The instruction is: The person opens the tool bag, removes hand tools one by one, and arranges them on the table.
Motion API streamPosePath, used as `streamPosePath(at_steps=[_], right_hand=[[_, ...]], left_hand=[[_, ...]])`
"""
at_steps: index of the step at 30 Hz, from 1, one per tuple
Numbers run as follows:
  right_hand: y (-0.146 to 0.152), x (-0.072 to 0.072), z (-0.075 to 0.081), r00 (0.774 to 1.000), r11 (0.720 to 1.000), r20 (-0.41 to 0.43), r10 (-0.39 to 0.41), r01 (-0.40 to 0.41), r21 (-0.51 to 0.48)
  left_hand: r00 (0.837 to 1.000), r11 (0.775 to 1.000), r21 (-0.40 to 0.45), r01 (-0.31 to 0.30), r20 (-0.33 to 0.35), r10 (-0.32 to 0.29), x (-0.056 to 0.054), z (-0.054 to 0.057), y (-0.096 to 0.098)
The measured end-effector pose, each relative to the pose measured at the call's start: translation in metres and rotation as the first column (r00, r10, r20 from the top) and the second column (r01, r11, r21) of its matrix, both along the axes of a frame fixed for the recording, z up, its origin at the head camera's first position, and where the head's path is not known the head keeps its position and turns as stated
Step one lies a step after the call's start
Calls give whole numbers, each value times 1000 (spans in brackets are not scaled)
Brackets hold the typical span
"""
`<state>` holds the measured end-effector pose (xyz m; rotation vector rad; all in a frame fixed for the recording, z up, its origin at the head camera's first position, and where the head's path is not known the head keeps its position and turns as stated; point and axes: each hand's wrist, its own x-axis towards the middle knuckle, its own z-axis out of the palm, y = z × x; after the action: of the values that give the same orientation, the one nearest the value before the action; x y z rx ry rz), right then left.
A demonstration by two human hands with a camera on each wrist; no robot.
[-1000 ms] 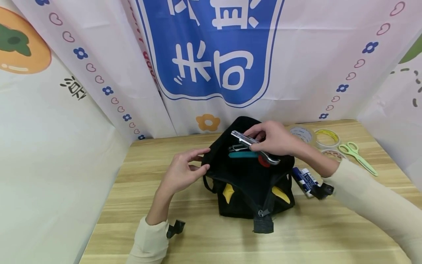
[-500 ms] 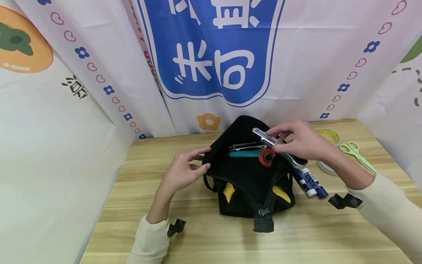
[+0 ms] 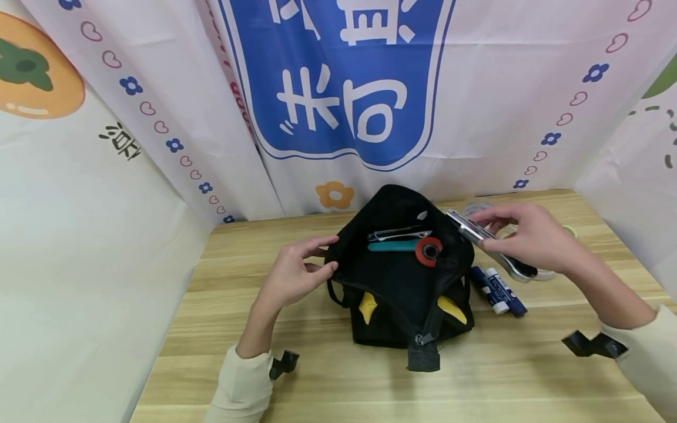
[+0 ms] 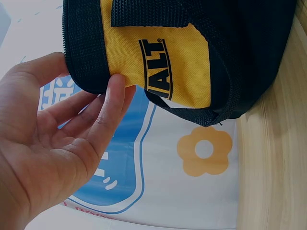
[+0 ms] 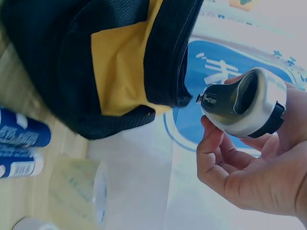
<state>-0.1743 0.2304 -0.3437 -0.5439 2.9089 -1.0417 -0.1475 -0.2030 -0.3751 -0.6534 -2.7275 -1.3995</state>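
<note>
Here, the left hand (image 3: 296,273) pinched the black bag (image 3: 391,329) by its rim; the right hand (image 3: 520,235) held a silver-and-black tool (image 3: 471,229) just outside — work seemingly partway. Between the hands, a cutter (image 3: 396,234), teal piece (image 3: 391,246) and red ring (image 3: 421,250) lay inside; blue sticks (image 3: 505,292) lay outside. The desk (image 3: 370,388) between the wrists left room.

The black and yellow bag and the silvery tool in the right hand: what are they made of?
Bag: apparently matte woven fabric, perhaps nylon; the yellow panel shows a fine weave, the strap a coarser ribbed one.
Silvery tool in the right hand: glossy, with bright highlights; metal or metal-coloured plastic, the look leaves it open.
</note>
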Motion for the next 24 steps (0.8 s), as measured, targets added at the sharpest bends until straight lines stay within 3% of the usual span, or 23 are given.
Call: streamPosePath(at_steps=[8, 14, 24], right_hand=[[25, 8, -15, 997, 998, 52, -57, 58, -24], [39, 14, -27, 997, 997, 26, -70, 71, -24], [56, 21, -53, 992, 994, 57, -111, 112, -10]], left_hand=[[1000, 1000, 12, 7, 0, -7, 0, 0, 1], [1000, 999, 31, 11, 16, -11, 1, 0, 2], [1000, 1000, 23, 6, 9, -6, 1, 0, 2]])
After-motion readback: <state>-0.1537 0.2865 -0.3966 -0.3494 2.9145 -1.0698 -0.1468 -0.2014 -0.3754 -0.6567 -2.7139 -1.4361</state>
